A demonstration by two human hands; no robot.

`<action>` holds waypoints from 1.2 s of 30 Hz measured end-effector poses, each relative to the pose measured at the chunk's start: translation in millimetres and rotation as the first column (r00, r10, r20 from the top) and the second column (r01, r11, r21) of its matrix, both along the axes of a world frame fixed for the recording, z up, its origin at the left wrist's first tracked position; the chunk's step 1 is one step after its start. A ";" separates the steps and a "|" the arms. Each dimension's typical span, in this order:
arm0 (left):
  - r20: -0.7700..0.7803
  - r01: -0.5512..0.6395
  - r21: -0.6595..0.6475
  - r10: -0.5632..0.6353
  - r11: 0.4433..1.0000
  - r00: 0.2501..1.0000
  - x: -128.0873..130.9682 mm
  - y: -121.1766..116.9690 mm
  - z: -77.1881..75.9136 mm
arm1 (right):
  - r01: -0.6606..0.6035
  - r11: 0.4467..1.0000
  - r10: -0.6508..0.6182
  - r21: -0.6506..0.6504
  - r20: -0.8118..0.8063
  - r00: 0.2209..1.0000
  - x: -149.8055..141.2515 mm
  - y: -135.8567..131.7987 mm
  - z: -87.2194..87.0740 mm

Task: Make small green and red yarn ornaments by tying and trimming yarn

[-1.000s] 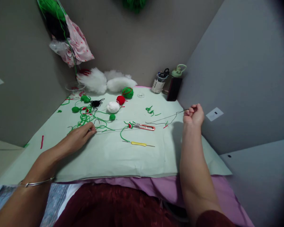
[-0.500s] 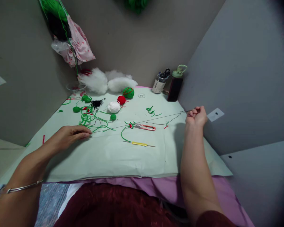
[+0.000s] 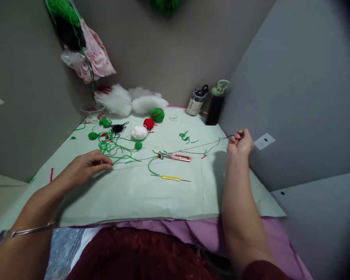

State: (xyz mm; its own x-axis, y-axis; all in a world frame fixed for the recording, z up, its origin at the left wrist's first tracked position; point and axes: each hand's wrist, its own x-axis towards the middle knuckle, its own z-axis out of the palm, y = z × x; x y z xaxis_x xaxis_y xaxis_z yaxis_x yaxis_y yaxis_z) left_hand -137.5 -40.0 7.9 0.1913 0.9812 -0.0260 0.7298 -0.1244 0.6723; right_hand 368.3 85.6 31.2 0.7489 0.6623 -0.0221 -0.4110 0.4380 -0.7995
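Observation:
A thin black thread (image 3: 192,148) runs across the pale green mat (image 3: 134,190) between my two hands. My left hand (image 3: 86,166) rests low on the mat, its fingertips pinched on the thread's left end beside a tangle of green yarn (image 3: 112,147). My right hand (image 3: 240,142) is raised at the right edge of the mat, closed in a pinch on the thread's other end. Under the thread lie red-handled snips (image 3: 177,157) and a yellow-handled crochet hook (image 3: 171,178).
White (image 3: 139,132), red (image 3: 148,123) and green (image 3: 157,114) yarn balls sit mid-table, with white stuffing (image 3: 134,102) behind. A jar of tools (image 3: 196,102) and a dark bottle (image 3: 214,105) stand in the far right corner. A pink bag (image 3: 90,54) hangs on the left wall.
My left hand slid back and left along the mat while keeping the thread's end. The right hand stayed nearly in place, so the thread lies more stretched out.

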 end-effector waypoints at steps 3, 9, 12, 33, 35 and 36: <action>0.020 0.048 0.006 -0.048 0.999 0.999 16.2 3.6 3.6 | -0.126 0.992 0.127 -0.022 0.038 0.991 -18.9 -0.2 0.2; 0.045 0.199 0.007 -0.199 0.980 0.979 61.7 15.9 16.3 | -0.323 0.943 0.329 -0.075 0.097 0.939 -50.1 -3.4 -4.8; 0.057 0.270 0.026 -0.271 0.962 0.961 86.0 22.6 24.3 | -0.382 0.919 0.393 -0.100 0.154 0.906 -59.5 -5.1 -6.9; 0.417 0.118 0.121 -0.159 0.986 0.895 141.9 46.6 -3.2 | -0.874 0.263 0.923 -0.408 0.371 0.105 -164.4 -68.5 -14.2; 0.482 0.135 0.087 -0.160 0.987 0.861 140.2 47.1 -4.6 | -0.867 0.252 0.919 -0.429 0.387 0.075 -164.8 -68.3 -14.7; 0.522 0.150 0.056 -0.157 0.987 0.838 139.4 47.2 -5.3 | -0.859 0.253 0.915 -0.446 0.398 0.062 -165.1 -68.0 -15.3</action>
